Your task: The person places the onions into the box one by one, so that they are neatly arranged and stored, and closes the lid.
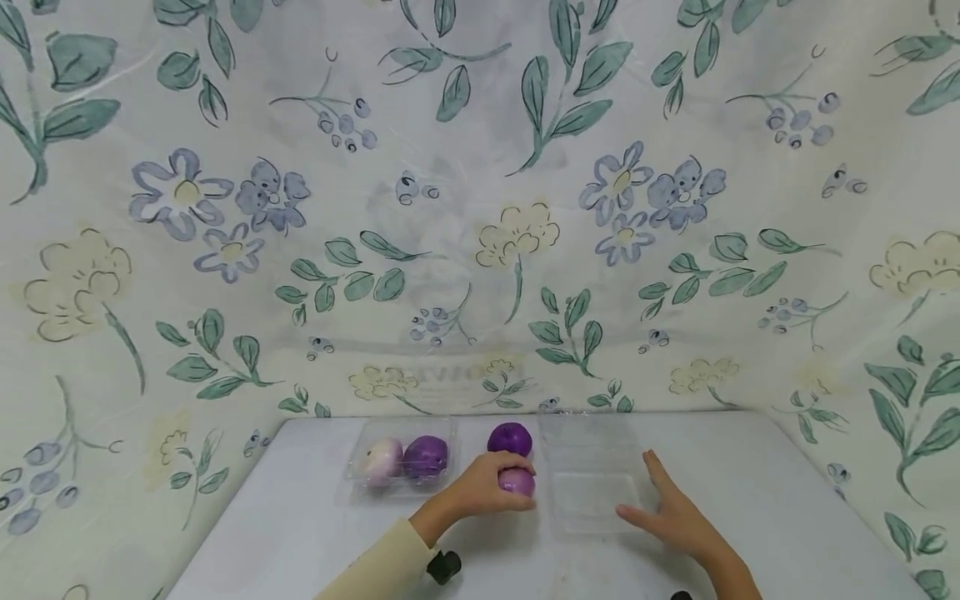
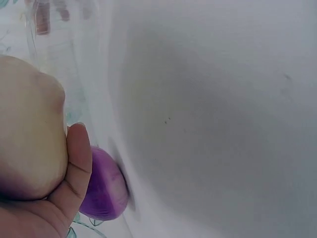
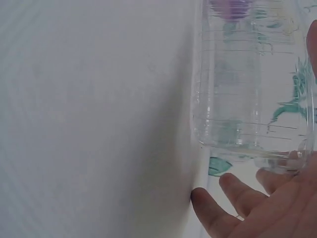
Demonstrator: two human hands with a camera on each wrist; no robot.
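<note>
In the head view my left hand (image 1: pixel 480 490) curls its fingers and thumb around a pale purple onion (image 1: pixel 517 482). The left wrist view shows this onion (image 2: pixel 29 124) large, creamy with a purple tinge low down. Just behind it a dark purple onion (image 1: pixel 510 438) sits on the table. To the right of both lies a clear plastic box (image 1: pixel 596 504), with a second clear section at its back. My right hand (image 1: pixel 672 510) is beside the box's right side, fingers spread and thumb apart. In the right wrist view the fingertips are right by the box's end wall (image 3: pixel 247 148).
Left of the left hand stands another clear box (image 1: pixel 452 427), holding a whitish-pink onion (image 1: pixel 382 461) and a dark purple onion (image 1: pixel 426 457). A white table (image 1: pixel 750 467) carries everything. A floral sheet (image 1: pixel 480 183) hangs behind and at the sides.
</note>
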